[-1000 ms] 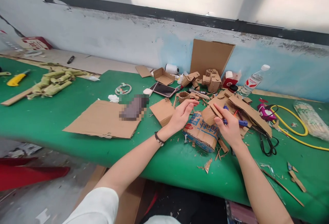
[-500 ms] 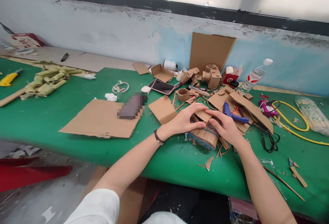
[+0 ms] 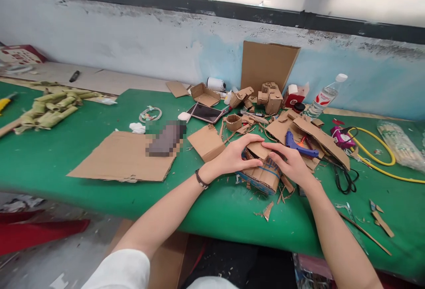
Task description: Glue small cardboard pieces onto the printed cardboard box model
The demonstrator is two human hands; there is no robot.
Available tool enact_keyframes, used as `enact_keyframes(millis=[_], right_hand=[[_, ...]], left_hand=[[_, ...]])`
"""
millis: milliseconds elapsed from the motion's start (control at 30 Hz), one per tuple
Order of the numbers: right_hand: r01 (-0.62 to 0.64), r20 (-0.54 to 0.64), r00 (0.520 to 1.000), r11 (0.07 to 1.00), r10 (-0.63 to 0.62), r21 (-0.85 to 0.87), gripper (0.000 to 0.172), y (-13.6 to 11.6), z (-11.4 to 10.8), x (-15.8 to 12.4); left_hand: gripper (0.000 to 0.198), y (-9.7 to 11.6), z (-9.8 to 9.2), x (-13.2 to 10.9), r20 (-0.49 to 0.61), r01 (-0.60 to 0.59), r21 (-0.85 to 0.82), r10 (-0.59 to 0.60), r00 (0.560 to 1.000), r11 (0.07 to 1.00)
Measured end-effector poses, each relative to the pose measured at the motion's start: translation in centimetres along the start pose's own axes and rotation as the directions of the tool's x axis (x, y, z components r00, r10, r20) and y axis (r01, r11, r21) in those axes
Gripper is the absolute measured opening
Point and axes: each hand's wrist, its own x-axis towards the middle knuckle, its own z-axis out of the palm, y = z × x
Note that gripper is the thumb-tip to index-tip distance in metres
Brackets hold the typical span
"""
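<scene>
A small cardboard piece [image 3: 258,150] is held between my two hands, over a cardboard block [image 3: 262,177] with blue markings and ragged corrugated edges. My left hand [image 3: 236,155] grips the piece from the left, thumb below and fingers over its far edge. On the other side, my right hand [image 3: 292,165] curls its fingers and thumb round the right part, the fingertips of both hands nearly meeting. Parts of the piece are hidden by my fingers. Just right of my right hand lies a blue glue gun [image 3: 299,145] on cardboard scraps. Thin cardboard shreds [image 3: 268,211] lie in front of the block.
A cardboard camera model [image 3: 270,98] and a water bottle [image 3: 323,98] stand near the wall. Left of my arm a flat cardboard sheet [image 3: 113,158] bears a blurred dark object. Bamboo pieces [image 3: 55,109] are heaped at far left. A yellow cable [image 3: 375,160] loops at right.
The view has swung slightly to the right, so the table's things appear a little further left. Both hands keep nearly the same grip, with slightly more of the cardboard piece showing.
</scene>
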Motion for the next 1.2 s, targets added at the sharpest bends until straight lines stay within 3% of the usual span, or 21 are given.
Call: enact_keyframes(millis=[167,300,467,533,700,900,1033,1200], right_hand=[[-0.005,-0.016,1.0,0.996,0.007,0.087,0.038,0.5,-0.1,0.2],[-0.04,-0.009,0.999,0.991,0.042,0.13,0.042,0.5,-0.3,0.3],[-0.037,0.006,0.999,0.995,0.037,0.095,0.051,0.1,-0.3,0.3],[-0.032,0.011,0.999,0.998,0.032,0.056,0.051,-0.2,-0.1,0.3],[-0.021,0.009,1.0,1.0,0.021,-0.001,0.049,-0.5,0.3,0.5],[-0.054,0.028,0.998,0.998,0.053,0.029,0.058,-0.1,0.3,0.0],[-0.108,-0.032,0.993,0.993,0.109,0.051,0.066,0.2,0.7,0.0],[-0.106,-0.155,0.98,0.988,0.123,0.113,0.064,0.1,1.1,0.1]], left_hand=[[0.089,0.4,-0.8,0.1,0.073,0.025,-0.041,-0.022,0.997,0.999],[0.136,0.2,-1.9,-0.6,0.174,0.137,-0.044,-0.128,0.976,0.99],[0.166,-1.4,-2.5,-1.7,0.383,0.217,0.046,-0.218,0.897,0.975],[0.168,-1.9,-2.5,-1.9,0.412,0.228,0.049,-0.228,0.882,0.972],[0.161,-2.6,-2.7,-1.8,0.402,0.205,0.028,-0.199,0.894,0.978],[0.154,-2.3,-2.4,-1.5,0.377,0.196,0.066,-0.206,0.903,0.978],[0.144,-1.6,-2.1,-1.2,0.349,0.202,0.046,-0.205,0.915,0.978],[0.153,-1.2,-1.8,-0.8,0.286,0.158,-0.005,-0.15,0.946,0.987]])
